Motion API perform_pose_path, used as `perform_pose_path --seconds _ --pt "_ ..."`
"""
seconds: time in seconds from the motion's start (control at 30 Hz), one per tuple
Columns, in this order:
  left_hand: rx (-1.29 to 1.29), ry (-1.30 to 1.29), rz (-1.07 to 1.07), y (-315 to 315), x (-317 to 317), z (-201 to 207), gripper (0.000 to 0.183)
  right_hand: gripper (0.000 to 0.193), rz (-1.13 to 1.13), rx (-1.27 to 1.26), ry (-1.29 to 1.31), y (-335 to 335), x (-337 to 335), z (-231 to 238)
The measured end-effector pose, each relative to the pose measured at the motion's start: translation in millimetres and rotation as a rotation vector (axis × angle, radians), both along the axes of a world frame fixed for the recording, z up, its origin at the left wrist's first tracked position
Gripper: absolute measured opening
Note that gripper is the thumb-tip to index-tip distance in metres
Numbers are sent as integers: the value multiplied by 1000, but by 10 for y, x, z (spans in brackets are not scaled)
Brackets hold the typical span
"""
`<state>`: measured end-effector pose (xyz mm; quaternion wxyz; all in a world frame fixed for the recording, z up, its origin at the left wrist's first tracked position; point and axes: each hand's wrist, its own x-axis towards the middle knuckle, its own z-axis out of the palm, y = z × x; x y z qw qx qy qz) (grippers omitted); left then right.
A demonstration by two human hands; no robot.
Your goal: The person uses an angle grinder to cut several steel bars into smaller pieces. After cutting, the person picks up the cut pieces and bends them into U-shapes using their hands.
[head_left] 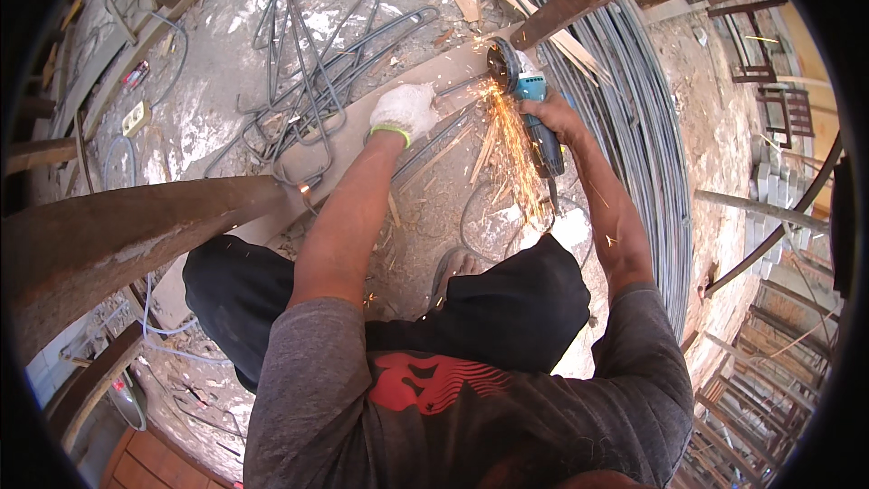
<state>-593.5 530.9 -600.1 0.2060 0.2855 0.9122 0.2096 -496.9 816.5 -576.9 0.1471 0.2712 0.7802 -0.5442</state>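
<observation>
My right hand (556,116) is bare and wraps round a blue-and-black angle grinder (532,87), with its disc end pointing away from me. Orange sparks (512,140) stream from the disc back toward my knees. In a white knitted glove, my left hand (405,110) closes over a thin steel bar (463,85) on a wooden plank (362,118). The bar runs from the glove to the grinder's disc; the exact contact point is lost in the glare. The gloved fingers show only in part.
Bent steel rods (312,63) lie tangled beyond my left hand. A long bundle of straight bars (647,145) runs along the right. Wooden posts (154,226) rise at left and upper right. A power cord (466,222) curls near my foot; a socket box (136,119) sits far left.
</observation>
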Motion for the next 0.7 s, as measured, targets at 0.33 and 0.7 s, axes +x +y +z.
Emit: perform_pose_path --seconds 0.33,0.7 --pt "-14 14 -20 -15 -20 -24 32 54 -5 -14 -13 -116 -15 139" --pt "-22 7 -12 -45 -29 -77 31 48 14 49 -64 -76 -46 82"
